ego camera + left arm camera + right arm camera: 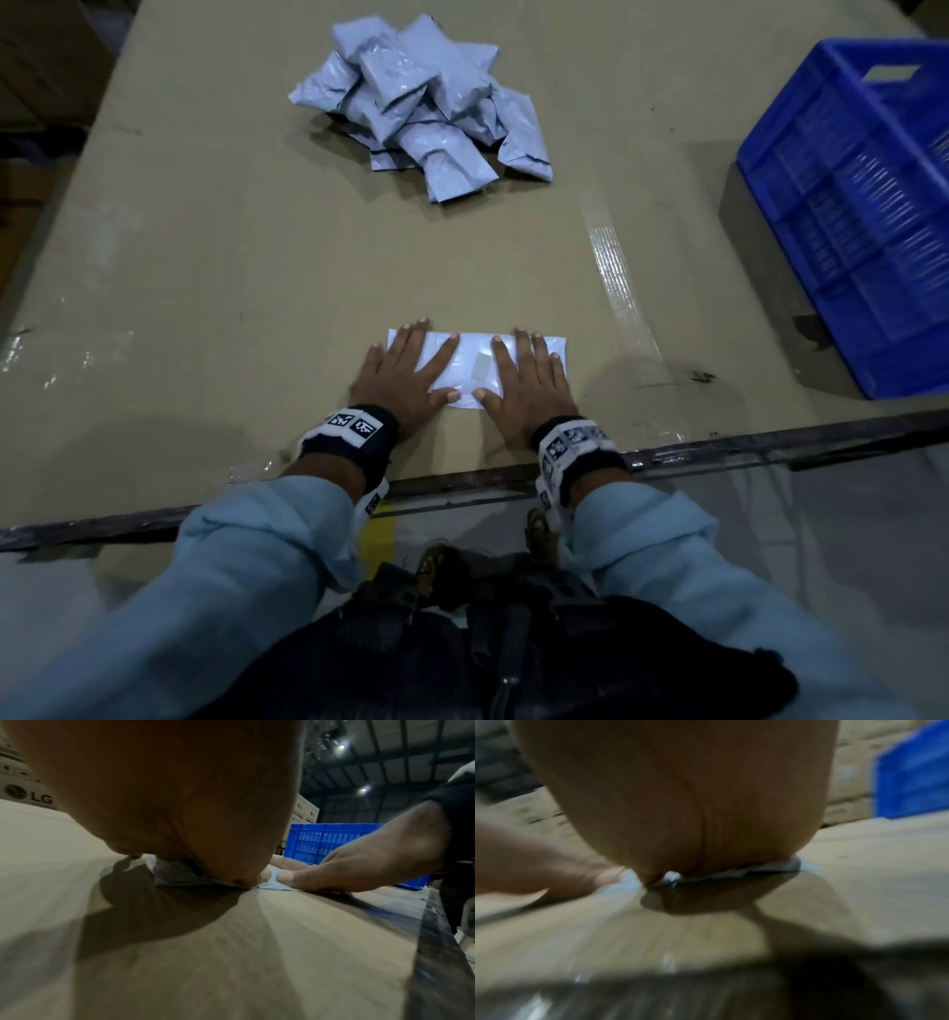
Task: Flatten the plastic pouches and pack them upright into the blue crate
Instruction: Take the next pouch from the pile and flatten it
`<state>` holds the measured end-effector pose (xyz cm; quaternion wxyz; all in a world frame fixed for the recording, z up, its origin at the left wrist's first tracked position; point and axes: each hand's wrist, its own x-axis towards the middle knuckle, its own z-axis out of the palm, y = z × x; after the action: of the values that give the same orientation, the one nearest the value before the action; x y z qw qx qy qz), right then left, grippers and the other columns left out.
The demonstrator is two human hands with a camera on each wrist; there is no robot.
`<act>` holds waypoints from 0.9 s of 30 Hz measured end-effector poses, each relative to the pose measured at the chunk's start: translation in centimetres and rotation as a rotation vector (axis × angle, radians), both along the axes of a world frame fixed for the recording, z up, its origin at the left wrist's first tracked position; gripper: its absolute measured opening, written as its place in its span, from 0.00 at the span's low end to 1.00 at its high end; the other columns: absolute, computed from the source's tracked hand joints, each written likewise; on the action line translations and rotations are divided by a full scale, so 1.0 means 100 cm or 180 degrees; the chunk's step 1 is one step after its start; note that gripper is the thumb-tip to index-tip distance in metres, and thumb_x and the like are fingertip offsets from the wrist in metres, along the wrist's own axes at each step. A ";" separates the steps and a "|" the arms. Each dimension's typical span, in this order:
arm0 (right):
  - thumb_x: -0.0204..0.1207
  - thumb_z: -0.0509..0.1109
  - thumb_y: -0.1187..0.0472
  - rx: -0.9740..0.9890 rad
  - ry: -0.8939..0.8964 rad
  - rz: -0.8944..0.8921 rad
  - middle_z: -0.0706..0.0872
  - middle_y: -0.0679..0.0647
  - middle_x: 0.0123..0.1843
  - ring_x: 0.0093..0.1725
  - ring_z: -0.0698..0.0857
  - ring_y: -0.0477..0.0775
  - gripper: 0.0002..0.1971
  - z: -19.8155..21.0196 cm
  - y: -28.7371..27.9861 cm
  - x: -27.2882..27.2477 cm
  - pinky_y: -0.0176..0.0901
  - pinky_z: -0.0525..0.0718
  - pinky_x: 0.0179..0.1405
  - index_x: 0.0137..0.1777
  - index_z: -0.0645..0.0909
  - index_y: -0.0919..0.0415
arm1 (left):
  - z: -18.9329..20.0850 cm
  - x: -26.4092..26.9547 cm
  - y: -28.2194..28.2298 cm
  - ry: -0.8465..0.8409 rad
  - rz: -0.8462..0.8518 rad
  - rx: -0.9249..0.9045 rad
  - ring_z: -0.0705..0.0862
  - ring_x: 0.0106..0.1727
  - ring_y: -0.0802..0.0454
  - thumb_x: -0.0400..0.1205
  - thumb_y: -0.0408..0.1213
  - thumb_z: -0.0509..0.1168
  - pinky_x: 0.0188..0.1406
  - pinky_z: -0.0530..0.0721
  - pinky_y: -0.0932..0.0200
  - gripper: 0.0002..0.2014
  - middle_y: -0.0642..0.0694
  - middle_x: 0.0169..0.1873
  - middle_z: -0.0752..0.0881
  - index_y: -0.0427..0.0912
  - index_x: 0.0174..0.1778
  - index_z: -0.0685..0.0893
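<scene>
Flat on the cardboard-covered table (215,267), near its front edge, lies one white pouch (472,367), its long axis running left to right across the person's front. Both hands press it palm-down with straight, spread fingers: the left hand (405,377) on its left half, the right hand (524,383) on its right half, thumbs nearly meeting. A pile of pouches (426,97) sits farther back, and the blue crate (852,205) stands at the right.
</scene>
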<state>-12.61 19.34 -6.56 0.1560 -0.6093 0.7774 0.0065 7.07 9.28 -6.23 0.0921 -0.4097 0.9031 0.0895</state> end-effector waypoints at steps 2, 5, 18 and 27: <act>0.84 0.49 0.29 0.0289 -0.0186 -0.0088 0.29 0.53 0.90 0.89 0.31 0.59 0.41 0.003 0.000 -0.015 0.61 0.36 0.87 0.89 0.34 0.42 | 0.002 0.007 0.001 -0.0021 0.0214 0.0128 0.42 0.90 0.41 0.78 0.78 0.32 0.84 0.50 0.30 0.42 0.45 0.90 0.37 0.67 0.88 0.36; 0.82 0.47 0.26 0.0525 -0.0245 -0.0275 0.26 0.51 0.89 0.88 0.29 0.59 0.42 0.009 0.005 -0.040 0.62 0.35 0.87 0.89 0.32 0.39 | 0.006 0.016 -0.001 -0.0062 0.0447 0.0329 0.37 0.90 0.42 0.81 0.77 0.41 0.83 0.41 0.25 0.40 0.45 0.89 0.33 0.71 0.85 0.32; 0.85 0.57 0.52 -0.0388 0.0017 0.0172 0.47 0.61 0.92 0.90 0.45 0.67 0.38 0.006 0.007 0.029 0.63 0.49 0.88 0.91 0.47 0.61 | 0.002 -0.011 0.009 0.0007 -0.0111 -0.0117 0.45 0.90 0.45 0.90 0.56 0.41 0.86 0.50 0.36 0.35 0.42 0.91 0.42 0.44 0.91 0.42; 0.87 0.48 0.39 -0.0417 0.0161 -0.0208 0.51 0.53 0.92 0.90 0.50 0.57 0.34 0.004 0.007 0.014 0.65 0.53 0.87 0.91 0.49 0.49 | -0.004 0.014 -0.005 0.0084 0.0398 0.0335 0.41 0.90 0.46 0.89 0.64 0.41 0.87 0.45 0.38 0.38 0.46 0.90 0.39 0.48 0.91 0.39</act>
<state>-11.24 20.04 -6.19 0.0962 -0.5921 0.7994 -0.0341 8.48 8.73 -6.64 0.0958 -0.4587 0.8710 0.1478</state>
